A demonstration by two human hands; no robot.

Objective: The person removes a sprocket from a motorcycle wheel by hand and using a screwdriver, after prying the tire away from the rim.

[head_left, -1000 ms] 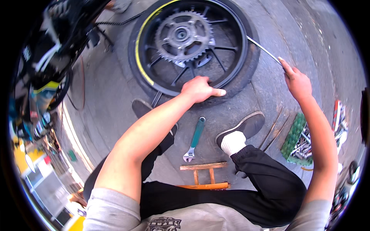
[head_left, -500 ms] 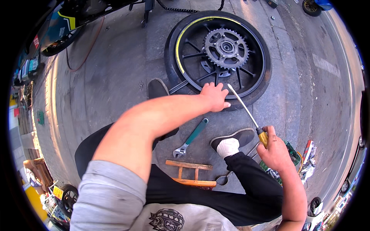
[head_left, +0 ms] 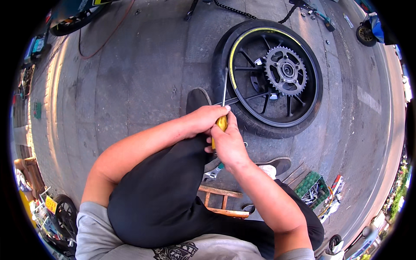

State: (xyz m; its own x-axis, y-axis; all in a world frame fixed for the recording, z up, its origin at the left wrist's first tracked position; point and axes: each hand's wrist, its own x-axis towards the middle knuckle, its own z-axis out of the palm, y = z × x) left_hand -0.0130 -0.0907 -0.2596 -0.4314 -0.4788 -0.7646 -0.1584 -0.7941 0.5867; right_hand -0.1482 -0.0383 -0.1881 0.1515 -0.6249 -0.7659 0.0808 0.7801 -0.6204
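A motorcycle wheel [head_left: 315, 102] with a black tyre, a yellow rim stripe and a toothed sprocket [head_left: 272, 71] lies flat on the ground in front of me. My right hand [head_left: 229, 141] is wrapped round the yellow handle of a screwdriver [head_left: 224, 89]. Its shaft points away from me, with the tip over the tyre's left side. My left hand [head_left: 207, 120] is closed at the top of the handle, thumb against the screwdriver; its other fingers are partly hidden. A thin metal bar [head_left: 232, 101] reaches from the wheel rim towards my left hand.
Between my feet lies an adjustable wrench [head_left: 213, 172], partly covered by my right arm. A small wooden stool [head_left: 221, 190] stands near my legs. To the right is a green basket [head_left: 310, 184] of metal tools. A chain [head_left: 236, 9] and a motorcycle [head_left: 78, 21] are beyond.
The screwdriver and my right hand have swung left and away from me. My left hand has left the wheel's near edge and come to the screwdriver. The view has shifted, too.
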